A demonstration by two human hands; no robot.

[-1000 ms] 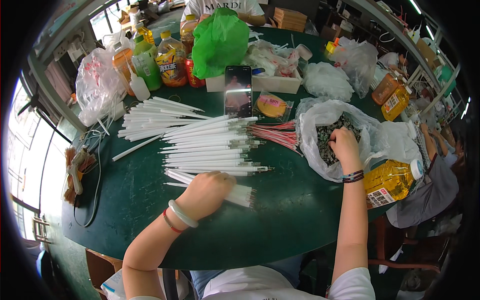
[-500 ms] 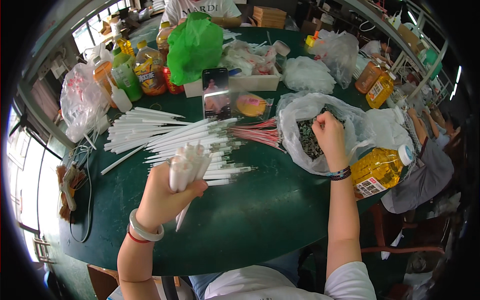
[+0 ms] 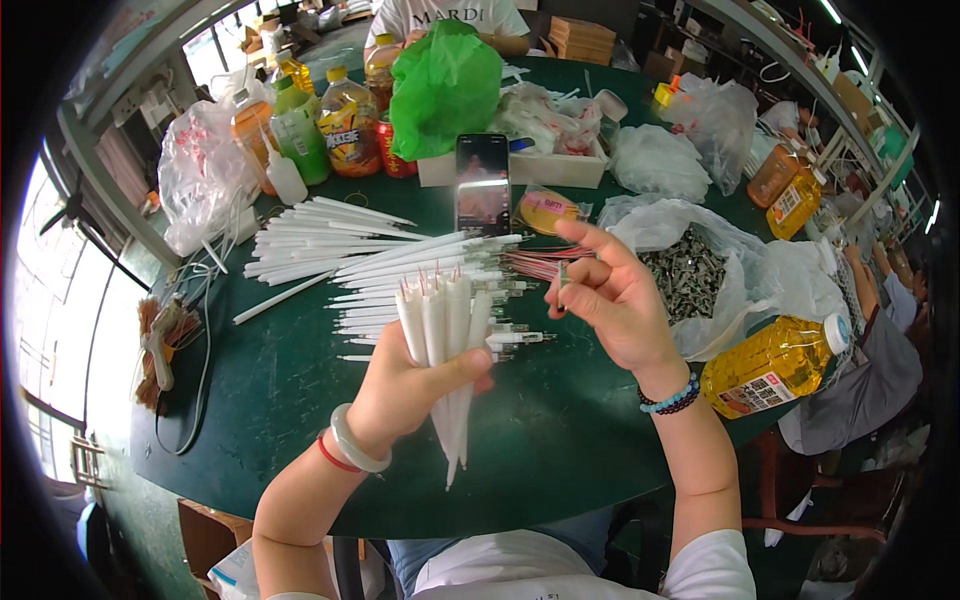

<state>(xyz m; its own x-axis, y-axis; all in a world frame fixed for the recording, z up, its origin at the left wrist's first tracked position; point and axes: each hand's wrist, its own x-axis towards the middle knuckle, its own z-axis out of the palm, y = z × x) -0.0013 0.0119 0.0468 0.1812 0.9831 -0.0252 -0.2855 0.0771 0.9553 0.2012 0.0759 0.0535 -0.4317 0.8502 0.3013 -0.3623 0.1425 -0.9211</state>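
While our left hand [image 3: 415,385] grips white tubes [image 3: 440,340] upright, right hand [image 3: 610,300] pinches a small metal piece [image 3: 563,275]; next we fit it w/ care into a tube tip.

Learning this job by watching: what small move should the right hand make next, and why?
Probably bring the small metal piece pinched in the right hand over to the open top of one white tube bunched upright in the left hand; piece and tube tops are close but apart.
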